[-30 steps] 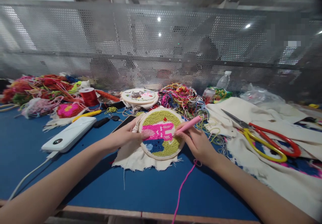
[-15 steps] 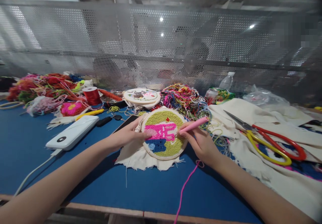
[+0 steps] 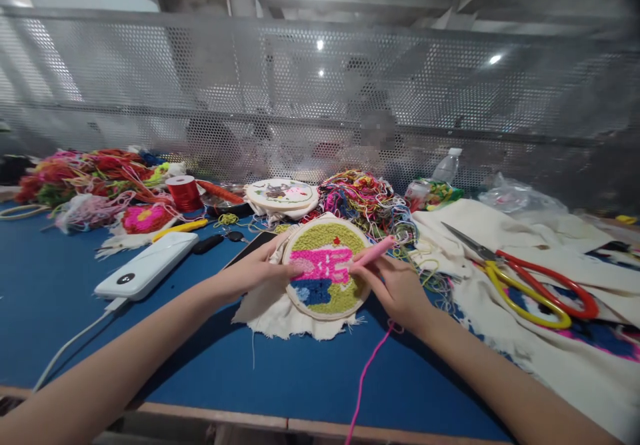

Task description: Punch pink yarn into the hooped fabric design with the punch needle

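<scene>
My left hand (image 3: 267,268) grips the left rim of a round embroidery hoop (image 3: 327,306), thumb on top of the stitched face. The cloth in the hoop bears looped yarn in olive green, bright pink and dark blue, with a small red spot; its frayed cream edge hangs below. My right hand (image 3: 393,285) is closed round a pink punch needle (image 3: 376,251), whose low end points at the pink stitching right of centre. The needle's tip is hidden by the fingers. Bright pink yarn (image 3: 367,371) runs from under my right hand down over the table's front edge.
Large scissors (image 3: 530,291) with red and yellow handles lie on cream cloth at right. Behind the hoop are a yarn tangle (image 3: 367,198) and a second hoop (image 3: 281,195). A white power bank (image 3: 147,265), red spool (image 3: 183,193) and yarn heap (image 3: 100,178) are at left.
My right hand and the punch needle have shifted slightly left over the hoop, and the needle's handle sits lower. The left hand keeps its grip; the whole view has moved a little.
</scene>
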`<state>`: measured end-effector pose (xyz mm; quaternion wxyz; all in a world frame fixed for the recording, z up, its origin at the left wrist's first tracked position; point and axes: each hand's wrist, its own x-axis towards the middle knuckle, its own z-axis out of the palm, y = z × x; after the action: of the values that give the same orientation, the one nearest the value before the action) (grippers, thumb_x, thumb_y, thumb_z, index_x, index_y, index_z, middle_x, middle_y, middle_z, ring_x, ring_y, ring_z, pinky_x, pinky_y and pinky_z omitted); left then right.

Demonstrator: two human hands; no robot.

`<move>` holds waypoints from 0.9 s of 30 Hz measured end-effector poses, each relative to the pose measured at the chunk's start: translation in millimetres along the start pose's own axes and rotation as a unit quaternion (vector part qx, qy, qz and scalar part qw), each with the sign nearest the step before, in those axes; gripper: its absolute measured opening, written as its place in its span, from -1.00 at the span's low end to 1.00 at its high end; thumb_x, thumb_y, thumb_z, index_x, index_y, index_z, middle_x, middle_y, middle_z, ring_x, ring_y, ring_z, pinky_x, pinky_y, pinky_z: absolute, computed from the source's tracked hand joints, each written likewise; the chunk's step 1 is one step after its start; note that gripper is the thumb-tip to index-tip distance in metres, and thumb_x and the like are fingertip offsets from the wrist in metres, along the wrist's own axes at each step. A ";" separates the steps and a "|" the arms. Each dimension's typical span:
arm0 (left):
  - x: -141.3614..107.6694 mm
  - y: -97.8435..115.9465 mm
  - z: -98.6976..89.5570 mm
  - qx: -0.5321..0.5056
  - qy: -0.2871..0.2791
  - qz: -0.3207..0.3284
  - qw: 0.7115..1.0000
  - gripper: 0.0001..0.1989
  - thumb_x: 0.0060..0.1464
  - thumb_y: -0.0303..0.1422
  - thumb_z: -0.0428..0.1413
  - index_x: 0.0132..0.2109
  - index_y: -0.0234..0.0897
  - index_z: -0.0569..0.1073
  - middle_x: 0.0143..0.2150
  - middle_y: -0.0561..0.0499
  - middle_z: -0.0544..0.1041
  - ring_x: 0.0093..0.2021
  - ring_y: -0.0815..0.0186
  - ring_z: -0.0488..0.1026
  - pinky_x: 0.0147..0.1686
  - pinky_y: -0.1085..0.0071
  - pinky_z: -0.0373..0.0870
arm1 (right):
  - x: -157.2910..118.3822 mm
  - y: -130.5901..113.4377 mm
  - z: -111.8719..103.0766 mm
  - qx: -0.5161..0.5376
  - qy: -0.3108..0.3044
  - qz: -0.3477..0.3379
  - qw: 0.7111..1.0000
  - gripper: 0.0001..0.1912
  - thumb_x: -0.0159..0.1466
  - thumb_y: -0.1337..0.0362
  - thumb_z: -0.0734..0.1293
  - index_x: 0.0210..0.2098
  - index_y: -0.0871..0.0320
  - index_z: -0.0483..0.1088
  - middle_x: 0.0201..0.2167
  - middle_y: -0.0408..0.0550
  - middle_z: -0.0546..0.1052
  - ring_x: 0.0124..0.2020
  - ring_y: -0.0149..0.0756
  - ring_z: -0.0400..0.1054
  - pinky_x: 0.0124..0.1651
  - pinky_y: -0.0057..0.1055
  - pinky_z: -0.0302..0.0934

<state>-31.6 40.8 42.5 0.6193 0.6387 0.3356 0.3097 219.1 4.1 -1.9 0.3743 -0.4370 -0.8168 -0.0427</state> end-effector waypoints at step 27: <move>-1.4 2.9 -1.6 -0.013 -0.001 -0.020 1.000 -0.24 -0.07 -0.38 0.27 0.26 -0.06 0.19 0.09 -0.11 0.48 0.02 0.09 0.46 -0.05 0.31 0.43 | 0.6 5.6 2.2 0.010 -0.020 -0.082 0.996 -0.82 0.36 0.26 0.17 -0.16 0.09 0.38 -0.18 0.02 0.52 -0.15 -0.22 0.41 -0.14 -0.30 0.32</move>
<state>-33.6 40.6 45.5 0.6340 0.6240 0.3434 0.3012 221.8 8.8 -4.5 0.3576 -0.3659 -0.8574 -0.0564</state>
